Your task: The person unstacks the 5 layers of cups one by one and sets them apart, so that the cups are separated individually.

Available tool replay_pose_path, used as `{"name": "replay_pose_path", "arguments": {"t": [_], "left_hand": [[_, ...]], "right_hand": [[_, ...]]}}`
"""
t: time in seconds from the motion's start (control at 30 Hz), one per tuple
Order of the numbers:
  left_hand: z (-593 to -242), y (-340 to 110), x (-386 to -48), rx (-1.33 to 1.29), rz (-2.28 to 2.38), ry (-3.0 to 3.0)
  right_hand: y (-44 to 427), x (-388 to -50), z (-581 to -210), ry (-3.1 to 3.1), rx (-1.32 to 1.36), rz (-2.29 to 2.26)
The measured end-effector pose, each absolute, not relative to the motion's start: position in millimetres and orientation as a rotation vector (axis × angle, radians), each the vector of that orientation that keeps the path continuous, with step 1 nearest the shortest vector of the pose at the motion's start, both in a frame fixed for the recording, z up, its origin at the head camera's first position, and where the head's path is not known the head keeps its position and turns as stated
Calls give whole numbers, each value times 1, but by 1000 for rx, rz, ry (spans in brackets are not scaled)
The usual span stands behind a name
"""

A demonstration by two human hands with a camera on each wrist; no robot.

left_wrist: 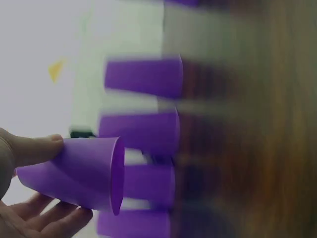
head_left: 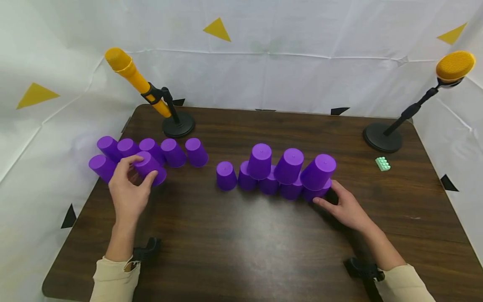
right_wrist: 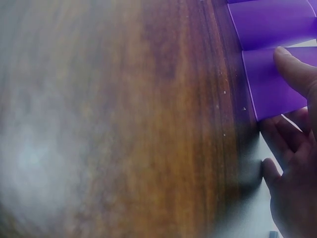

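My left hand [head_left: 129,191] grips an upside-down purple cup [head_left: 148,164] by its sides, thumb on one side and fingers on the other. In the left wrist view that cup [left_wrist: 79,171] is raised off the table, its open rim showing. Behind it stands a row of upside-down purple cups [head_left: 173,153]; one more cup [head_left: 102,167] is left of the hand. At the right, my right hand [head_left: 345,207] holds the end cup [right_wrist: 272,82] of a bottom row, thumb in front and fingers behind. Three purple cups [head_left: 288,166] rest on top of that row.
A yellow microphone [head_left: 132,77] on a black stand is at the back left. Another yellow microphone [head_left: 455,66] stands at the back right, with a small mint-green toy brick [head_left: 383,163] near its base. The dark wooden table [head_left: 241,251] meets white sheeting behind and at the sides.
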State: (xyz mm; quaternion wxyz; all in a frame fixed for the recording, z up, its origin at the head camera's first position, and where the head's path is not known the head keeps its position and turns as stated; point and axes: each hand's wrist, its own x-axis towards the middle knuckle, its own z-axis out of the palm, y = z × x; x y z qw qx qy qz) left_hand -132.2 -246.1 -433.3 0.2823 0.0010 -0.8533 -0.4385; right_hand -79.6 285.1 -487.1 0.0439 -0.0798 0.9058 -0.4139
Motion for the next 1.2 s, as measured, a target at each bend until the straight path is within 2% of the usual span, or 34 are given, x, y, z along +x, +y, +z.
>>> {"name": "replay_pose_path", "arguments": {"t": [0.1,0.3,1.2], "left_hand": [[-441,-270,-135,160,-1031,-2359],[-453,-292,-144,192,-851,-2396],[-455,-304,-161,292,-806,-2408]], "right_hand": [[285,-79,-487,2770,-246,-1269],[285,-77,-488,2765,-236,-1278],[284,-78,-485,2760,-214,-1251]]}}
